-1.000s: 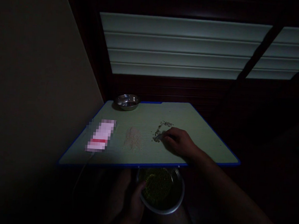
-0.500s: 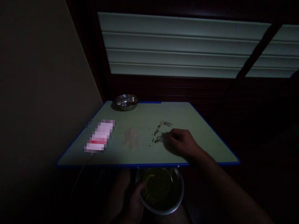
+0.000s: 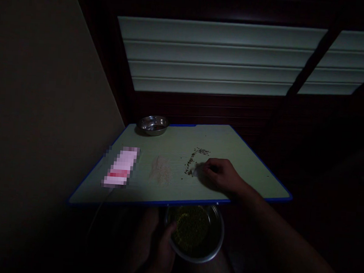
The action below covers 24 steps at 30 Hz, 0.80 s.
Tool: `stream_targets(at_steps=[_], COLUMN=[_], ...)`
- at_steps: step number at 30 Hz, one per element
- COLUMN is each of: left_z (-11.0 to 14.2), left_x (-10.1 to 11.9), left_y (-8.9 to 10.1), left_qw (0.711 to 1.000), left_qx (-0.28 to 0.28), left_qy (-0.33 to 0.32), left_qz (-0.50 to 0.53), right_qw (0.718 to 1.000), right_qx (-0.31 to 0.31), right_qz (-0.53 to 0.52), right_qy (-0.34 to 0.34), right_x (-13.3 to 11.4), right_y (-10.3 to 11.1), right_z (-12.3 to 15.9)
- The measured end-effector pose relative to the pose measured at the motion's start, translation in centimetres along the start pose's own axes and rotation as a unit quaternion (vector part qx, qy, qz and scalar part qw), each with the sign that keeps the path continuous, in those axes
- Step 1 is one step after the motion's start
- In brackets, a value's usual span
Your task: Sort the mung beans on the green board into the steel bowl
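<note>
My left hand (image 3: 163,247) is closed on the near left rim of a metal bowl (image 3: 196,259), held below the front edge of the board. Small greenish beans (image 3: 192,228) lie in that bowl. Above the board, my right hand (image 3: 221,174) has its fingers pinched together. A small pale, shiny tip (image 3: 195,172) shows just left of these fingers; too little of it is visible to tell its kind. It is at the lower end of a curved trail of dark seeds or beans (image 3: 193,156). A pale, grainy heap (image 3: 161,170) lies farther left.
The light green board (image 3: 245,157) has a blue edge. A shallow metal bowl (image 3: 153,126) stands at its back left corner. A blurred-out phone-like device (image 3: 122,167) with a cable (image 3: 97,213) lies at the left. A wall and slatted panels (image 3: 218,56) rise behind; the room is dark.
The pale tip by my right hand has shifted slightly down, close to the lower end of the trail. My left hand and the held bowl look nearly still.
</note>
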<state>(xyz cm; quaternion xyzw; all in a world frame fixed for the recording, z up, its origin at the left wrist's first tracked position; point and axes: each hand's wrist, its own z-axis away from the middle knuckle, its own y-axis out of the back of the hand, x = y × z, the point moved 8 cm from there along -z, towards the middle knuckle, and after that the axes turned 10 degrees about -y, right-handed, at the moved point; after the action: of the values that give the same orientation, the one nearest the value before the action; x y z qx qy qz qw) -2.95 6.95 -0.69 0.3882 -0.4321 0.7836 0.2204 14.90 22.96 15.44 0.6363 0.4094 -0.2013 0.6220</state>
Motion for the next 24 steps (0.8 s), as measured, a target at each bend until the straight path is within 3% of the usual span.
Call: stream_targets(at_steps=[4,11,17,20,24], left_z=[0.1,-0.2,0.6,0.5,0.1], left_x=[0.7,-0.2,1.5,1.2,0.1], left_y=[-0.3,0.0,-0.8,-0.5,-0.2], left_qw=[0.999,1.0,1.0,1.0,1.0], left_qx=[-0.022,-0.001,0.004,0.016,0.004], left_qy=[-0.025,-0.003,-0.015,-0.004,0.002], left_qz=[-0.012,0.004,-0.004,0.008,0.026], right_qw=[1.0,0.997,1.0,0.999,0.999], right_qx=[0.005,-0.055,-0.009,0.024,0.02], right_qz=[-0.008,-0.048,-0.001,0.021,0.0], right_qy=[0.001,0.016,0.009,0.012,0.029], right_x=[0.1,-0.3,0.2,0.2,-0.2], right_y=[0.1,-0.9,-0.5,-0.1,-0.2], right_z=[0.1,0.4,-0.1,-0.2,0.0])
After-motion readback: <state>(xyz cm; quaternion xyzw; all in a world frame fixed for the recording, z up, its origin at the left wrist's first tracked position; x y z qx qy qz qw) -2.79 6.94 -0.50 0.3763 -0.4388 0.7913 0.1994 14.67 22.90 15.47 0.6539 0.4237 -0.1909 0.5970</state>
